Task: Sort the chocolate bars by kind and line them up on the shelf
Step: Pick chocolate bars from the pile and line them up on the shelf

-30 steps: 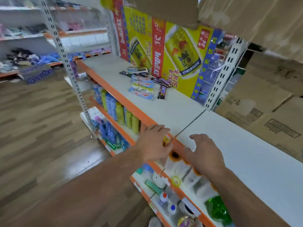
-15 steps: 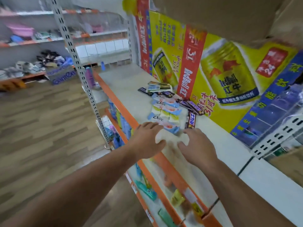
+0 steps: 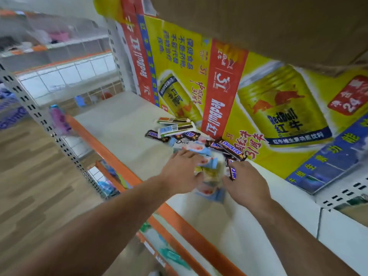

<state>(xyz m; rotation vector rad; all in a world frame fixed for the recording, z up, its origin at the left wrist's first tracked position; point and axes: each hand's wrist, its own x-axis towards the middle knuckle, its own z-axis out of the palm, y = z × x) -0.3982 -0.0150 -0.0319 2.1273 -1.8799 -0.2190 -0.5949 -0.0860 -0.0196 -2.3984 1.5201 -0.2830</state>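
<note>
A loose pile of chocolate bars lies on the white shelf [image 3: 123, 124] against the yellow poster. Brown Snickers bars [image 3: 232, 149] lie at the right of the pile. A pale blue Dove bar [image 3: 182, 142] is in the middle, and flat white-and-brown packs [image 3: 176, 125] are at the back. My left hand [image 3: 180, 173] and my right hand [image 3: 246, 181] close in from either side on a blurred stack of pale blue bars [image 3: 210, 176], fingers curled round it. One more Snickers bar [image 3: 232, 172] lies against my right hand's fingers.
An orange rail [image 3: 111, 156] edges the shelf front, with stocked shelves below it. A brown cardboard box [image 3: 258, 22] hangs overhead. A perforated upright [image 3: 45, 124] stands at the left, with wooden floor [image 3: 29, 186] beyond it. The shelf runs on bare to the left and right of the pile.
My view and both hands have moved left along the shelf, from its front edge to the pile. Both hands now grip the pale blue stack.
</note>
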